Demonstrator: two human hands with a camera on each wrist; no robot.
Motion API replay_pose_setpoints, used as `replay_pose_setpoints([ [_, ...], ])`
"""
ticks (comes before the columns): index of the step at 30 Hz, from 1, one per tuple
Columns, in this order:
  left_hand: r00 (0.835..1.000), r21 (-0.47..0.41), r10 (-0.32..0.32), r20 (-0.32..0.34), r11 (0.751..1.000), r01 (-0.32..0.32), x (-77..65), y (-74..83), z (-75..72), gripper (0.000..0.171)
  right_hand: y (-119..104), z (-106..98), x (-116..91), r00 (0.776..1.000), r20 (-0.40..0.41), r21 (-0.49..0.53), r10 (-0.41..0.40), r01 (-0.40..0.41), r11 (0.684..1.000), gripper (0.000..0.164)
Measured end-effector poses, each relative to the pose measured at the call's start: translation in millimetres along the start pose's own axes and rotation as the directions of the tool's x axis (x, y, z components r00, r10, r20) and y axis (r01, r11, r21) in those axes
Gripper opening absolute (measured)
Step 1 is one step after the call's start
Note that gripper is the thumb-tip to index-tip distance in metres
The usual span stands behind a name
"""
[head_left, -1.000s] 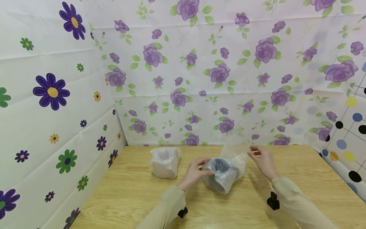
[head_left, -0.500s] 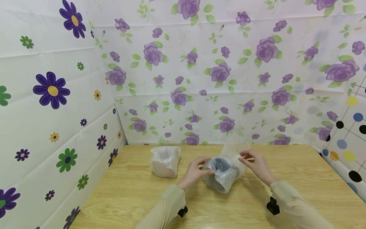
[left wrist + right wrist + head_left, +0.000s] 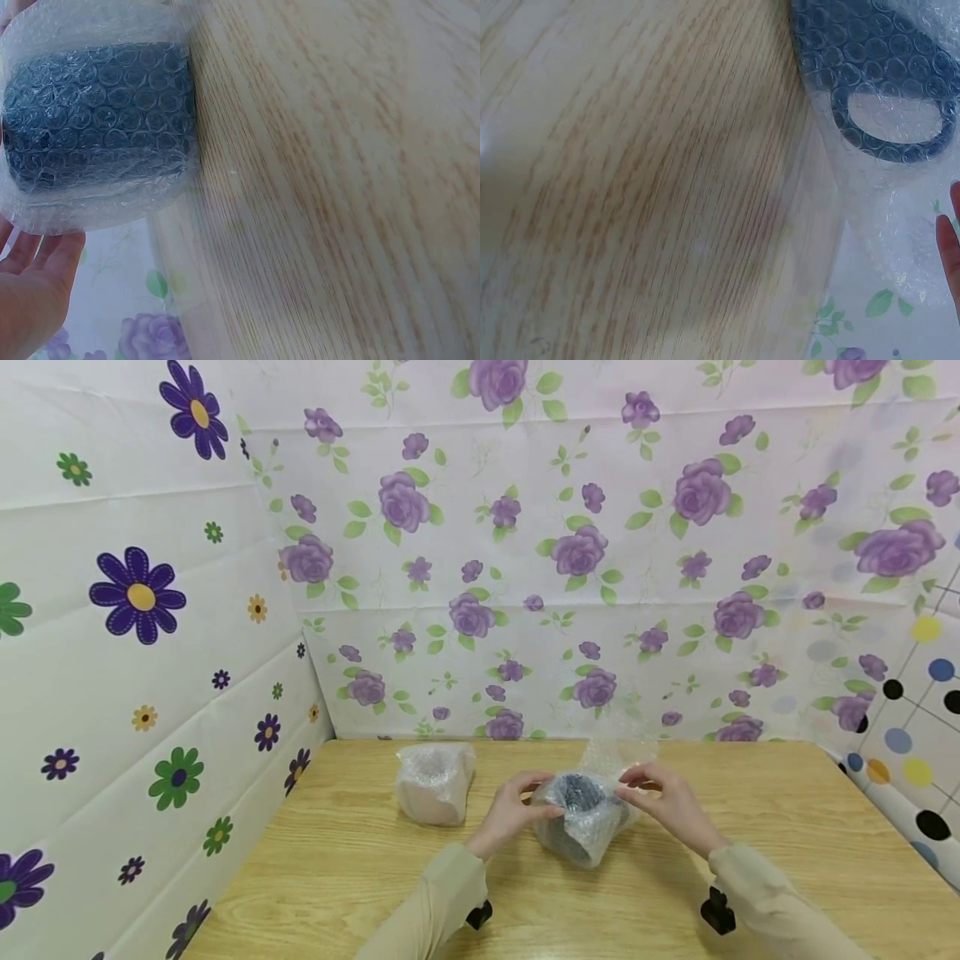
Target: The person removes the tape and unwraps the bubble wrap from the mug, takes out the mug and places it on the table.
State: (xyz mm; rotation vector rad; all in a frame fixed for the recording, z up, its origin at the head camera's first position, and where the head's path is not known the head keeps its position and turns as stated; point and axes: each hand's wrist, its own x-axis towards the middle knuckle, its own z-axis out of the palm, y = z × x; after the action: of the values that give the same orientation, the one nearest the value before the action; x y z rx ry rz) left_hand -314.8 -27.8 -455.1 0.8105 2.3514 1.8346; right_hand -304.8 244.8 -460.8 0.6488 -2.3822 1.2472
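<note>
A dark blue mug (image 3: 576,837) wrapped in bubble wrap stands on the table in the head view. My left hand (image 3: 513,812) holds it from the left, thumb at the near side and fingers at the far side. The left wrist view shows the wrapped wall of the mug (image 3: 101,112) up close, with the left hand (image 3: 34,289) below it. At the mug's right is my right hand (image 3: 671,806), its fingertips close to the wrap with a gap between thumb and fingers. The mug's handle (image 3: 896,154) shows through the bubble wrap (image 3: 900,225).
Another bubble-wrapped item (image 3: 435,785), pale in colour, stands to the left on the wooden table (image 3: 337,860). A loose flap of bubble wrap (image 3: 611,750) spreads behind the mug. A flowered cloth (image 3: 525,568) hangs along the back edge.
My right hand has moved left and slightly down, from beside the loose wrap to near the mug's right side. The left hand and the mug have stayed put.
</note>
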Motion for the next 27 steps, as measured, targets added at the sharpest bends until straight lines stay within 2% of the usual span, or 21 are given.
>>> replay_pose_setpoints([
  [7, 1.0, 0.002, -0.001, -0.002, 1.0, 0.001, 0.4, -0.7, 0.0, 0.051, -3.7, 4.8, -4.4, 0.999, -0.021, -0.023, -0.028, 0.028, 0.999, 0.016],
  [21, 1.0, 0.02, -0.001, -0.005, 1.0, 0.001, -0.4, 0.0, 0.9, 0.051, -0.3, 18.9, -10.7, 0.986, -0.035, -0.079, -0.164, 0.161, 0.984, 0.031],
  [27, 1.0, 0.019, -0.006, -0.008, 1.0, 0.006, -0.2, -0.7, 0.7, 0.051, -1.6, 20.9, -12.7, 0.98, -0.038, -0.108, -0.195, 0.19, 0.976, 0.034],
])
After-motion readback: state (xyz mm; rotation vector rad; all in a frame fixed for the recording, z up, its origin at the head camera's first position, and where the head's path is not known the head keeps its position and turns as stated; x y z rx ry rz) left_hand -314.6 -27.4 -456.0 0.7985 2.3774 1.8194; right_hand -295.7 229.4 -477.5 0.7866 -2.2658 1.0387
